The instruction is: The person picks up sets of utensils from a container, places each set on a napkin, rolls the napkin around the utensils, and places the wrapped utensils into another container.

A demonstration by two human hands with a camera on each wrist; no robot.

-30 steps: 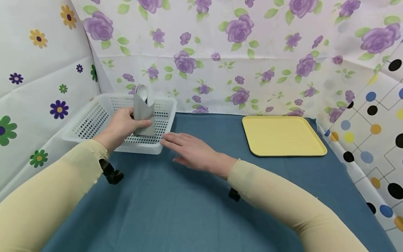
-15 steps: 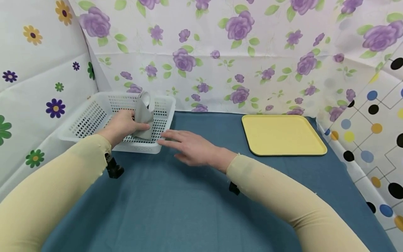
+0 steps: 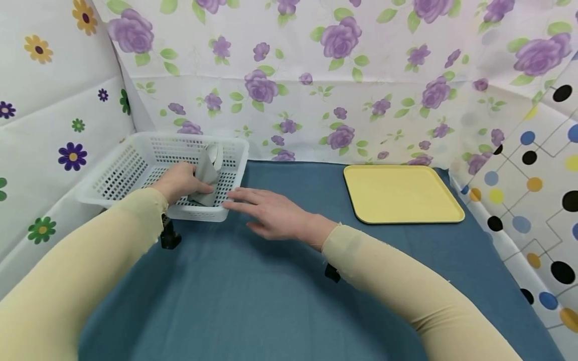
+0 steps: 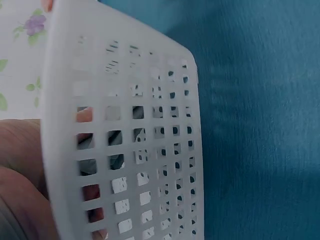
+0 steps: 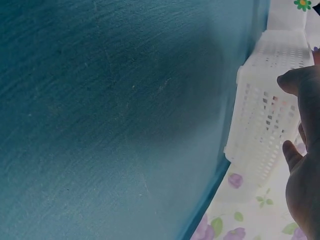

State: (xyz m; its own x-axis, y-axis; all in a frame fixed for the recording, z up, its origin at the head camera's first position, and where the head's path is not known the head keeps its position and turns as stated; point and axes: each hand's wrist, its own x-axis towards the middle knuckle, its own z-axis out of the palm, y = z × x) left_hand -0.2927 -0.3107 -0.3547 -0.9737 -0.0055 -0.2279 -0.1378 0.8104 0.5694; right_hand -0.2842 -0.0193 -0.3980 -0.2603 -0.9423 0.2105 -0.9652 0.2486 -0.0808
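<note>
My left hand (image 3: pixel 180 181) reaches into a white plastic basket (image 3: pixel 203 214) and grips a grey pouch (image 3: pixel 208 173) between thumb and fingers. A spoon (image 3: pixel 213 152) shows its pale bowl at the pouch's top. The pouch leans, with its lower end down at the basket's perforated floor. Through the basket wall (image 4: pixel 125 170) in the left wrist view, parts of the fingers and grey material show. With fingers extended, my right hand (image 3: pixel 275 213) is at the basket's front right corner; its fingertips overlap the rim, and contact is hard to tell.
A yellow tray (image 3: pixel 404 194) lies flat at the back right of the blue cloth-covered table (image 3: pixel 253 301). Floral sheets (image 3: pixel 307 115) hang behind, and patterned sheets close off the left and right sides.
My left hand has lowered the grey pouch with the spoon deeper into the basket, and the pouch has tilted. My right hand has stayed by the basket's corner, nearly still.
</note>
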